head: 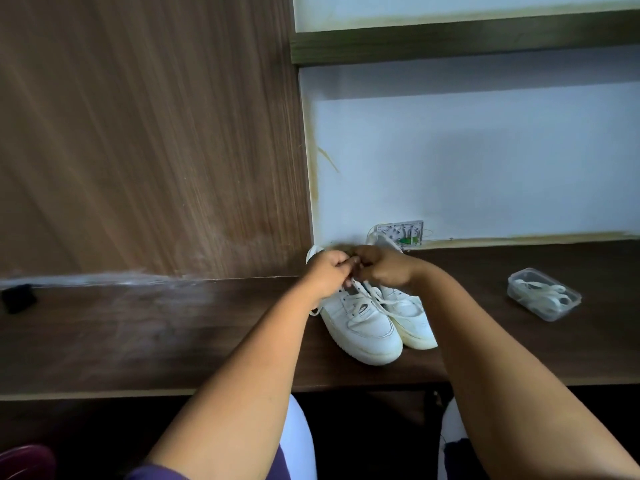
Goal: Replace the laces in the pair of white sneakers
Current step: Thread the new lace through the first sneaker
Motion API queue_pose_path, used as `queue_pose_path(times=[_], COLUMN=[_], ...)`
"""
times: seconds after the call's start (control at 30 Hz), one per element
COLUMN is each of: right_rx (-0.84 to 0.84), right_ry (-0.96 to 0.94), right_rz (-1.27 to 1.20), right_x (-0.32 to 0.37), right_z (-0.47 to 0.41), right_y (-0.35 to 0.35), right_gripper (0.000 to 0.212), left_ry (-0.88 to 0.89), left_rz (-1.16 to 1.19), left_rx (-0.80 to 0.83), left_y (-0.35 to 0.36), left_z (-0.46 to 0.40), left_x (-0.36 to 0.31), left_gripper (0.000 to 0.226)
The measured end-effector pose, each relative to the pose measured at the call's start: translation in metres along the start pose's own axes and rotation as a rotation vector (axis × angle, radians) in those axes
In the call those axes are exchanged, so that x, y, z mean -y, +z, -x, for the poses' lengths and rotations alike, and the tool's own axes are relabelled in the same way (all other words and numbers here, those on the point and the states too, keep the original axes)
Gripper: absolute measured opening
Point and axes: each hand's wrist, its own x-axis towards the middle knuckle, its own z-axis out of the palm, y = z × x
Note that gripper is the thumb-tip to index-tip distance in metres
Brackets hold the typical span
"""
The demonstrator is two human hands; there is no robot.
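Two white sneakers stand side by side on the dark wooden desk (138, 334), toes toward me. The left sneaker (363, 327) and the right sneaker (412, 317) both show white laces crossing their fronts. My left hand (329, 270) and my right hand (381, 266) meet over the top of the left sneaker's lacing, fingers curled and pinching its lace (349, 282) between them. The hands hide the sneakers' collars and upper eyelets.
A clear plastic box (543, 294) holding white laces sits on the desk at the right. An open wall socket (401, 233) is behind the sneakers. A wood panel rises at the left, a small black object (17, 299) at the far left.
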Motion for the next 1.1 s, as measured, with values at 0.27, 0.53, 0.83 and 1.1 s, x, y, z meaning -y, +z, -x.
queue_pose_path(times=[0.27, 0.53, 0.83, 1.1], right_rx=[-0.301, -0.273, -0.194, -0.217], right_ry=[0.099, 0.215, 0.26, 0.21], right_rz=[0.418, 0.669, 0.752, 0.627], right_x=[-0.022, -0.038, -0.031, -0.029], right_z=[0.001, -0.003, -0.005, -0.002], right_y=[-0.013, -0.007, 0.0, -0.004], right_gripper=[0.018, 0.028, 0.035, 0.023], left_ry=[-0.237, -0.171, -0.088, -0.17], left_rz=[0.223, -0.633, -0.756, -0.347], left_rx=[-0.216, 0.0, 0.172, 0.228], left_y=[0.004, 0.023, 0.013, 0.003], left_z=[-0.022, -0.016, -0.011, 0.001], left_x=[0.003, 0.016, 0.025, 0.027], left_gripper=[0.015, 0.016, 0.02, 0.024])
